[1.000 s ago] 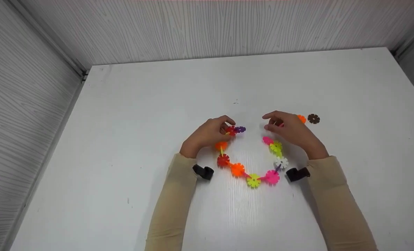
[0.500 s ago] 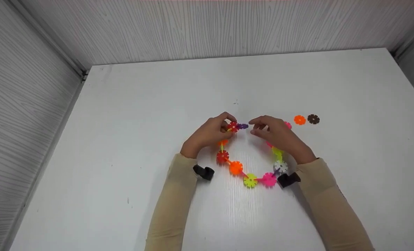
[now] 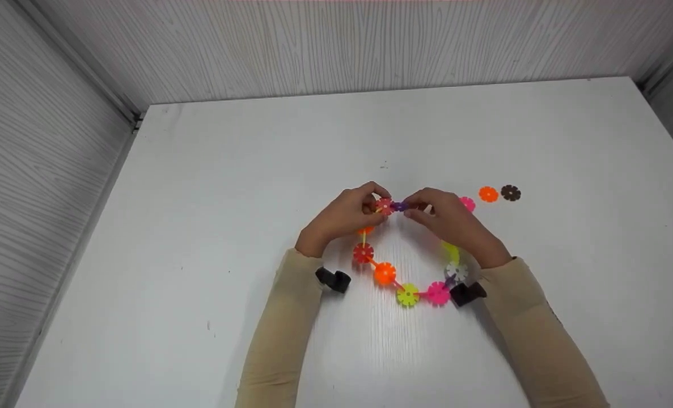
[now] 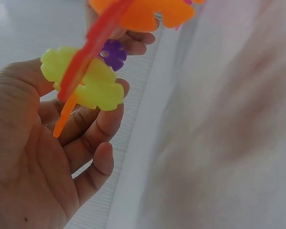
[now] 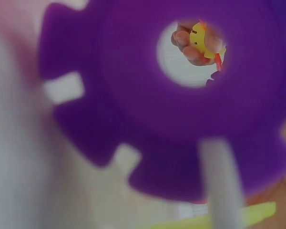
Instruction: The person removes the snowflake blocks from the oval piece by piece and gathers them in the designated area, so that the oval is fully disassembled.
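Note:
A chain of slotted flower-shaped plastic discs curves over the white table between my hands. My left hand (image 3: 345,214) grips the chain's upper left end by a red disc (image 3: 385,206). A purple disc (image 3: 400,207) is joined to that red disc, and the thumb and index finger of my right hand (image 3: 449,215) pinch its far side. In the left wrist view, a yellow disc (image 4: 97,88) hangs before the fingers. The right wrist view is mostly filled by another purple disc (image 5: 128,109), near the camera. My right hand hides the chain's other end.
To the right of the right hand, a loose orange disc (image 3: 488,194) and a brown disc (image 3: 511,192) lie on the white table (image 3: 228,170). A pink disc (image 3: 468,204) shows partly behind that hand. Panel walls stand behind and beside the table.
My right hand has moved left from beside the loose discs to the purple disc and now pinches it. The left hand has stayed nearly in place, shifting slightly right with the chain end.

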`<move>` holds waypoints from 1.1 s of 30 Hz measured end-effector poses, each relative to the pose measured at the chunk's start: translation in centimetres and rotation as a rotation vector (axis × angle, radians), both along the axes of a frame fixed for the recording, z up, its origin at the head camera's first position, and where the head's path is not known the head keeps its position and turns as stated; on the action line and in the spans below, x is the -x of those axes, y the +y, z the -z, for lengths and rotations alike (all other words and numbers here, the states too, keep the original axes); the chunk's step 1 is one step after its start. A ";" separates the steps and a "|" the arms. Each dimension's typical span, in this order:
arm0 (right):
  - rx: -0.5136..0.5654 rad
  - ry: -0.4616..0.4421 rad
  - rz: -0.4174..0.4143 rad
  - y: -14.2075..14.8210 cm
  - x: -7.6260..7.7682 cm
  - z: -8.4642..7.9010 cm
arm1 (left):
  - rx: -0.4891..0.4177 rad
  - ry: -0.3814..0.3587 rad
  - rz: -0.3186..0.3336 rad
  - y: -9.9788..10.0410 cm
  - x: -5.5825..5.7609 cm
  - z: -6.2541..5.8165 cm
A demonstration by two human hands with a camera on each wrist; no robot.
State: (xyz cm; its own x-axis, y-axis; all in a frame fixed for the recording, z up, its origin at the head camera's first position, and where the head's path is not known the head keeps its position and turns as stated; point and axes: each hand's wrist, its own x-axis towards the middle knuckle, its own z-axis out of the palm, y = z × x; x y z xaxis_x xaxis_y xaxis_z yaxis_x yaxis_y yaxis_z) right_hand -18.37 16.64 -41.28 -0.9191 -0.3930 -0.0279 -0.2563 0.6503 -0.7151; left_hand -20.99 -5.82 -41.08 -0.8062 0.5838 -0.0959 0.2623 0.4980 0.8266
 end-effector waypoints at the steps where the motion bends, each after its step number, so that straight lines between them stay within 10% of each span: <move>1: 0.004 0.008 0.000 0.0 -0.1 0.0 | 0.004 0.002 -0.002 0.0 0.0 0.0; 22: 0.088 0.274 0.011 -0.4 -0.4 0.1 | -0.036 0.035 0.015 0.8 -0.3 0.1; 33: 0.071 0.252 -0.007 -0.5 -0.4 0.2 | -0.019 0.005 -0.031 0.7 -0.2 0.3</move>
